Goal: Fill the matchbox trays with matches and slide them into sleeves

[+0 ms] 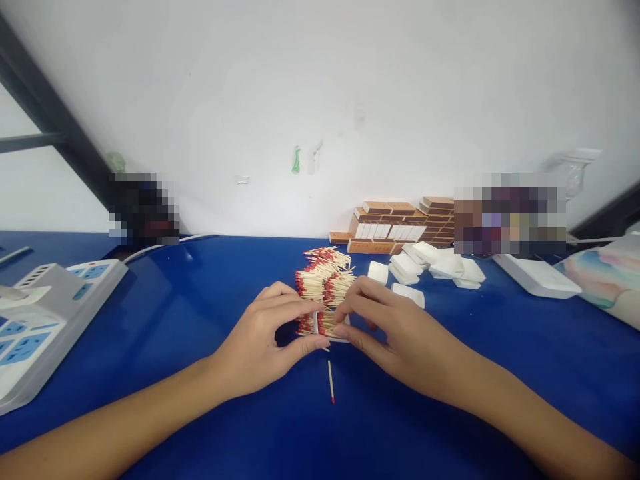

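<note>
A small white matchbox tray [316,324] sits on the blue table between my hands, with red-headed matches [327,325] lying in it. My left hand [273,330] holds the tray at its left end, thumb at the near side and fingers at the far side. The curled fingers and thumb of my right hand [380,320] close on the matches at the tray's right end; the fingertips partly cover them. Just beyond the tray, a large heap of loose matches [320,283] spreads out. One single match [331,382] lies nearer to me, its red head pointing my way.
Closed brown matchboxes [390,217] are stacked against the wall. Several white trays [407,267] lie in front of them. A white power strip [55,313] is on the left. A white box [540,275] and a colourful bag [605,273] are on the right.
</note>
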`<action>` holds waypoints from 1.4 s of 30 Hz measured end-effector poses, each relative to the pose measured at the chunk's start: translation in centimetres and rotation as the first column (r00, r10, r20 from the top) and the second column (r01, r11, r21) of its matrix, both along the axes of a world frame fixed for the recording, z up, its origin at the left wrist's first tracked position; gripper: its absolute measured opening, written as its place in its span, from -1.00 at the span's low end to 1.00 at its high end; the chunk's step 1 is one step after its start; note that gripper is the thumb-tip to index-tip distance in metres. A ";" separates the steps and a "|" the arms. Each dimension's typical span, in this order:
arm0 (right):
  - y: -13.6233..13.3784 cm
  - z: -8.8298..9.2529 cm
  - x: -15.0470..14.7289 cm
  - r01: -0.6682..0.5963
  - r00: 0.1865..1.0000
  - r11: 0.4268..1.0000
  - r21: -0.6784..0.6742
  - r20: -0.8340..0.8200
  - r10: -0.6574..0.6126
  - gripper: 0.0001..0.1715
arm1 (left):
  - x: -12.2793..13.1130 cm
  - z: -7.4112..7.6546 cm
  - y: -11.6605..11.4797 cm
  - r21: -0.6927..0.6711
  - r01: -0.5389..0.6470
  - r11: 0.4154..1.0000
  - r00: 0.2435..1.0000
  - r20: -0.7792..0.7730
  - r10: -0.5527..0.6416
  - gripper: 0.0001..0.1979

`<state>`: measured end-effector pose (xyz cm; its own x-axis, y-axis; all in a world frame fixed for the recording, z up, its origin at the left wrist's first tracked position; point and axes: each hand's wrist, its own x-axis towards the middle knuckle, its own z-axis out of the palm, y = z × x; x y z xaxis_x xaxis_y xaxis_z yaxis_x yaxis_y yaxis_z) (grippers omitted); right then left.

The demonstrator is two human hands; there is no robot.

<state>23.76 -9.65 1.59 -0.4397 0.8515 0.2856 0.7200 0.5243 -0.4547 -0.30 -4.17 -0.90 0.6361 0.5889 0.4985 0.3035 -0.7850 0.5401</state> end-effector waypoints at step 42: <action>0.3 0.7 0.5 0.060 0.997 0.998 -0.030 -0.054 -0.062 -0.88 | -0.2 -0.2 0.6 0.033 -0.140 0.990 0.990 0.006 0.139 -0.66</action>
<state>24.23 -9.38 2.27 -0.3710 0.8843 0.2834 0.7241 0.4666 -0.5079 -0.54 -3.61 -1.10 0.5471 0.6548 0.5214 0.4095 -0.7526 0.5156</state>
